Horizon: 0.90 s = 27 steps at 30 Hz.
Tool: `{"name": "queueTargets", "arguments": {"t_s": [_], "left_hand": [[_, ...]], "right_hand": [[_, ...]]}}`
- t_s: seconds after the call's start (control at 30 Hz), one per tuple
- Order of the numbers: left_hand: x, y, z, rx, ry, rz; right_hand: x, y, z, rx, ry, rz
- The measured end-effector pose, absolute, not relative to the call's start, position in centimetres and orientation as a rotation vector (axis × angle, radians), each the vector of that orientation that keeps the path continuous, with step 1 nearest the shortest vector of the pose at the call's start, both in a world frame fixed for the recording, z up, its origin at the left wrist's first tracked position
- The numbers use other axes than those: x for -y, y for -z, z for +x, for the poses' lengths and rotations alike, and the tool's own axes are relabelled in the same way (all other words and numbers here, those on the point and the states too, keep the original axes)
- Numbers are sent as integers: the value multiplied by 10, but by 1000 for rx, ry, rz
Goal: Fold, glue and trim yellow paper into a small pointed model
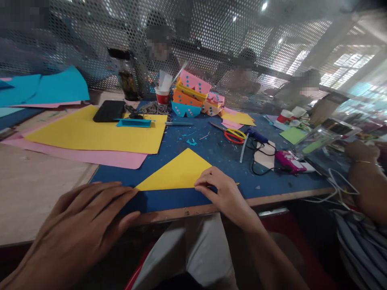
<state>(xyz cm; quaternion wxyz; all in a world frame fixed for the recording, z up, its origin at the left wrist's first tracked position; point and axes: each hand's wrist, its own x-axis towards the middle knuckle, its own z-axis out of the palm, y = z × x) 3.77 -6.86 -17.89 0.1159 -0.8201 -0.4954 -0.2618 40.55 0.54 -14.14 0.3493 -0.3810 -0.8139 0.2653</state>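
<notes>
A yellow sheet of paper [178, 171], folded into a triangle, lies on the blue table mat with its long edge towards me. My left hand [87, 217] is open, fingers stretched out, with the fingertips at the paper's left corner. At the near edge, right of the middle, my right hand [220, 193] pinches the paper between thumb and forefinger. The right corner of the triangle is mostly hidden behind that hand.
Yellow and pink sheets [90, 137] lie left, under a black phone-like object [109, 111]. Scissors [232, 135], a glue gun [256, 136] and its cord lie right. Folded paper pieces [190, 94] and a paper cup [162, 96] stand behind. Another person's arm [367, 173] is at far right.
</notes>
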Motion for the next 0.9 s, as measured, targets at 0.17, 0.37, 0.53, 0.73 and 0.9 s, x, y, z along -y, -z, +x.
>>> {"name": "queueTargets", "arguments": {"t_s": [0.17,0.37,0.53,0.73,0.9], "left_hand": [[44,147,74,1155,769,-2529],[3,142,102,878,657,-2635],[-9,147,104,840,567,-2630],[-11,160,104,836,577,-2576],[-12,162,104,840,635,-2558]], "right_hand": [[-6,137,404,2300,-375,-944],[-4,129,403,2625,84,-922],[-7,124,402,2717,200,-885],[-11,118,400,2736,268,-854],[-10,120,402,2734,346,-801]]}}
